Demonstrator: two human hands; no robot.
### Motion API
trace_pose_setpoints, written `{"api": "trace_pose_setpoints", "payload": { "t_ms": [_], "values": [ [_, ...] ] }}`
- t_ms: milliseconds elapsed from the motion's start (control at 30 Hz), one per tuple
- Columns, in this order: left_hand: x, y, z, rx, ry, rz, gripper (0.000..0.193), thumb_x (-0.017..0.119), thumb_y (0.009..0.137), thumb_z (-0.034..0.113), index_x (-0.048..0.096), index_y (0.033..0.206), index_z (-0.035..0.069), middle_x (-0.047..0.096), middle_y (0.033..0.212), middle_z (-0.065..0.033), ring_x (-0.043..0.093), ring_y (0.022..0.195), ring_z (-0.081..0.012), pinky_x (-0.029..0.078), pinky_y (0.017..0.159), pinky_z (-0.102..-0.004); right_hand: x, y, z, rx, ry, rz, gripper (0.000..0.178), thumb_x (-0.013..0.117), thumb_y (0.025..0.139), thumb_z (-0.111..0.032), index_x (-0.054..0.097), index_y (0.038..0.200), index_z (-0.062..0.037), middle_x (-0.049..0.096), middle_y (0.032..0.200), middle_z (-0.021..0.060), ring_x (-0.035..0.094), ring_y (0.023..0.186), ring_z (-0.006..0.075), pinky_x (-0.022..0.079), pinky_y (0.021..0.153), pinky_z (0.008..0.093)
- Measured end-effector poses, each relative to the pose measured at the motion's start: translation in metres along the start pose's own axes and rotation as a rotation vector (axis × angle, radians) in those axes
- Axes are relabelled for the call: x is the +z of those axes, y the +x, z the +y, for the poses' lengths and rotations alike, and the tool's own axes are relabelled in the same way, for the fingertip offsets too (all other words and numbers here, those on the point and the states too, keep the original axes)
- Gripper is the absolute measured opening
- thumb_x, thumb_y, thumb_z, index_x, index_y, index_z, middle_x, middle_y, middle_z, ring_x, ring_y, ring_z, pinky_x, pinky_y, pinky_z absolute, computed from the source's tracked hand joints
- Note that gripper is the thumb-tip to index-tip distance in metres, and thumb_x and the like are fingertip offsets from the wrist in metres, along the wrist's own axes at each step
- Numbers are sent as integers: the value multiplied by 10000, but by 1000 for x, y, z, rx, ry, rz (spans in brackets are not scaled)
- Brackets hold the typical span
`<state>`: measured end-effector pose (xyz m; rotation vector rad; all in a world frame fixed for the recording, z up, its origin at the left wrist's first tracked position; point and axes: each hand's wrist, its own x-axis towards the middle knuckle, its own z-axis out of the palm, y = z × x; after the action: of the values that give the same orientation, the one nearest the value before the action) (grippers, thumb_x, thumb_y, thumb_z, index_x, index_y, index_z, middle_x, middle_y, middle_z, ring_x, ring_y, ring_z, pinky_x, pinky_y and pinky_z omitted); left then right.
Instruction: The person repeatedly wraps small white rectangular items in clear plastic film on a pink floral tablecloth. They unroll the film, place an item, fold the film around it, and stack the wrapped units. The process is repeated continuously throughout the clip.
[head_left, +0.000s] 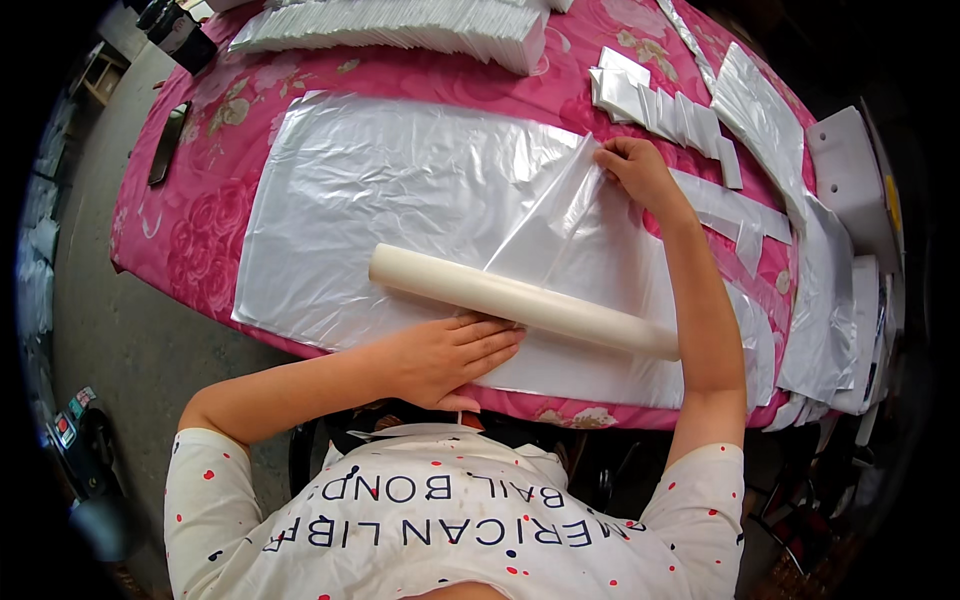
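Note:
A broad stack of thin, translucent plastic sheets [380, 170] lies spread in front of me, wrinkled and shiny. Across its near half rests a cream-coloured tube [520, 300], slanting down to the right; my right forearm passes by its far end. My left hand [450, 355] lies flat on the sheets just below the tube, fingers stretched out, their tips close to it. At the sheets' far right edge, my right hand [635, 170] pinches a plastic sheet and lifts it into a diagonal fold that runs down to the tube.
The table has a pink floral cloth [205, 230]. Folded white plastic pieces form a long row [400, 30] at the back and a smaller pile [660, 105] at right. A phone [170, 140] and a dark cup [178, 35] sit left. More film [820, 290] hangs over the right edge.

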<state>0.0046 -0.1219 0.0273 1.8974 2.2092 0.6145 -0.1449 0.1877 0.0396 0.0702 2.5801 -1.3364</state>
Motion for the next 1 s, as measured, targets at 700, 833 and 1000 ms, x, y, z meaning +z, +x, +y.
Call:
{"api": "trace_pose_setpoints", "payload": {
  "t_ms": [700,833,1000],
  "values": [
    [43,7,55,-206,163,-86,751,388,872,511,271,1380,-29,188,1482,-158,133,1387,-278,83,1116,-424,47,-155,2,-495,-595,369,451,681,715,-124,577,1149,-54,593,972,94,536,892,285,437,788,396],
    [37,1,43,-43,27,-38,752,480,852,442,241,1390,-26,178,1486,-147,135,1389,-258,102,1118,-415,0,-132,30,-298,-689,604,379,635,792,-133,574,1156,-46,593,994,113,513,932,301,426,831,383],
    [14,3,28,-126,15,-121,803,579,770,414,270,1389,8,213,1477,-135,159,1383,-249,118,1119,-423,21,-161,1,-408,-510,388,419,666,751,-108,576,1158,-57,598,1004,115,513,938,301,430,829,374]
  ]
}}
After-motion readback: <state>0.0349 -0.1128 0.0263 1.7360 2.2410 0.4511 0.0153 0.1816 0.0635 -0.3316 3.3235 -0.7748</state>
